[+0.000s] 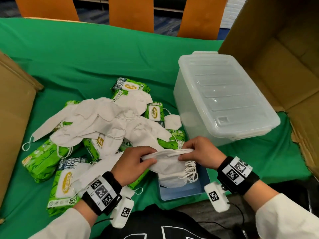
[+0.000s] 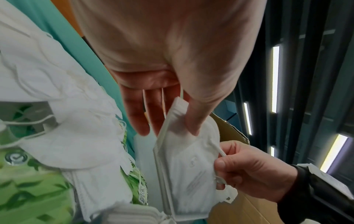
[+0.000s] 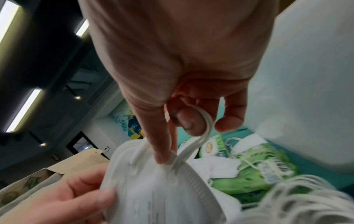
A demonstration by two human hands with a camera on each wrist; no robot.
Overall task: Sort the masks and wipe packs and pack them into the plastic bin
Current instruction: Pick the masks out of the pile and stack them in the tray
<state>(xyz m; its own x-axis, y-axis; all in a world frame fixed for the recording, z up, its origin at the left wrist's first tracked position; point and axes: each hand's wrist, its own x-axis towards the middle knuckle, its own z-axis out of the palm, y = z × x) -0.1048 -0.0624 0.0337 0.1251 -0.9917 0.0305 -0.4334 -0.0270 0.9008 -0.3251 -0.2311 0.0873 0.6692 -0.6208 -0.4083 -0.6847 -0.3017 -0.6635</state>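
A folded white mask [image 1: 165, 157] sat between both hands just above a blue tray [image 1: 183, 193] that already carried a stack of masks [image 1: 172, 178] with ear loops fanned to the right. The left hand [image 1: 133, 163] pinched the mask's left edge, thumb on top and fingers beneath. The right hand [image 1: 202, 152] pinched the other end, its thumb and forefinger closed on an ear loop [image 3: 203, 130], as the right wrist view showed. So each grip was closed on the same mask, neither spread.

The step in hand looked like sorting: flattening one mask before adding it to the stack below the grip. The next move would call for laying it square on that stack with its loops on the same side, then freeing the loop cleanly.

To the left of the grip and beyond it lay the mixed pile of loose masks [image 1: 96, 118] and green wipe packs [image 1: 41, 163] on the green-covered worktop [image 1: 86, 57]. The packs read "Sanicare", with "80", "100" and "FAVORI" partly legible.

Beyond the right grip stood the clear plastic bin [image 1: 222, 97], lid on. Cardboard boxes [image 1: 279, 54] flanked both sides.
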